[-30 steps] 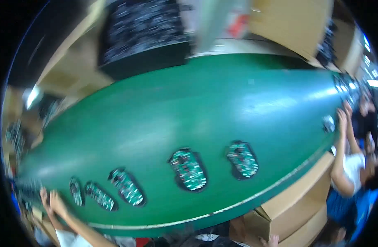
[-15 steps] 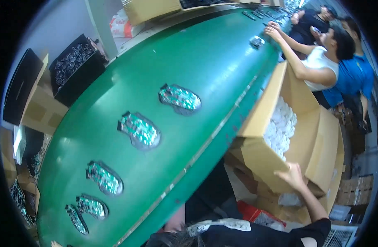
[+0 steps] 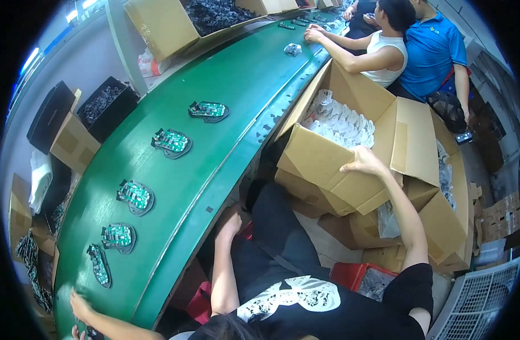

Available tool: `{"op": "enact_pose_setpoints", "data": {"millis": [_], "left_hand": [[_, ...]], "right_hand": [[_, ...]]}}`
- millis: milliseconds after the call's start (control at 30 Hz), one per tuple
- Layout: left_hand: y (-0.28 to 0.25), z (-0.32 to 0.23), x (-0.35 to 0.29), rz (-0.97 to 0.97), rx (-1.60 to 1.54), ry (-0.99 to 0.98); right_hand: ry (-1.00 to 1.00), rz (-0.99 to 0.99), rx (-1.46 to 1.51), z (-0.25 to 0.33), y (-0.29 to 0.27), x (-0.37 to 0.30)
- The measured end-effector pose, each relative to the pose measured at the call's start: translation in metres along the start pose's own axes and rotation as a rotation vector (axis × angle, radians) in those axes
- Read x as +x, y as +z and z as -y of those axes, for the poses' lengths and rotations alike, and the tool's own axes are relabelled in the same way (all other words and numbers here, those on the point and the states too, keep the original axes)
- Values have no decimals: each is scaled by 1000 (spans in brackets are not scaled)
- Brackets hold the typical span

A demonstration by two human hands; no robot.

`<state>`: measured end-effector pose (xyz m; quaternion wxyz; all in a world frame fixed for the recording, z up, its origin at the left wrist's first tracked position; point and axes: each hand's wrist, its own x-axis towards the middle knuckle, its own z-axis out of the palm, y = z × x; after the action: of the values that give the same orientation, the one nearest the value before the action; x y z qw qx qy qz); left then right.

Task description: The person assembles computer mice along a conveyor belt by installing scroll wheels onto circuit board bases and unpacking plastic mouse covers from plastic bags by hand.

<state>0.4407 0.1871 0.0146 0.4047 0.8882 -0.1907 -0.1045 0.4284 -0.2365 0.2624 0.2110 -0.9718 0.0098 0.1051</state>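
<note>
My right hand point(image 3: 366, 161) grips the near rim of an open cardboard box point(image 3: 328, 164), thumb on the outer wall. Inside lie rows of translucent white plastic shells point(image 3: 342, 122). By my lap, next to the belt's edge, is my left hand point(image 3: 230, 222); its fingers are largely hidden. Several black mouse-shaped bases carrying green circuit boards point(image 3: 172, 141) lie spaced out on the green conveyor belt point(image 3: 231, 93), beyond both hands. A wrapped, pale clump point(image 3: 293, 50) sits farther up the belt.
A co-worker's hands point(image 3: 81, 309) work at the belt's near left end. Co-workers point(image 3: 384, 54) stand at the far right. Black bins point(image 3: 104, 105) and a carton of dark parts point(image 3: 214, 17) line the far side. More cartons point(image 3: 450, 226) and a red tub point(image 3: 350, 277) are at right.
The view has shifted, so the belt and box appear higher and farther left. My left forearm and lap now show more. My right hand stays on the box rim.
</note>
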Motion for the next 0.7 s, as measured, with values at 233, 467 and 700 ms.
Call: {"op": "enact_pose_setpoints", "data": {"millis": [233, 467, 700], "left_hand": [[-83, -174, -71, -777, 429, 483], [-95, -125, -79, -807, 715, 244], [-85, -132, -74, -795, 642, 248]], "right_hand": [[-119, -63, -109, -29, 12, 14], [-218, -22, -112, -10, 13, 13], [-286, 6, -13, -15, 5, -3]]}}
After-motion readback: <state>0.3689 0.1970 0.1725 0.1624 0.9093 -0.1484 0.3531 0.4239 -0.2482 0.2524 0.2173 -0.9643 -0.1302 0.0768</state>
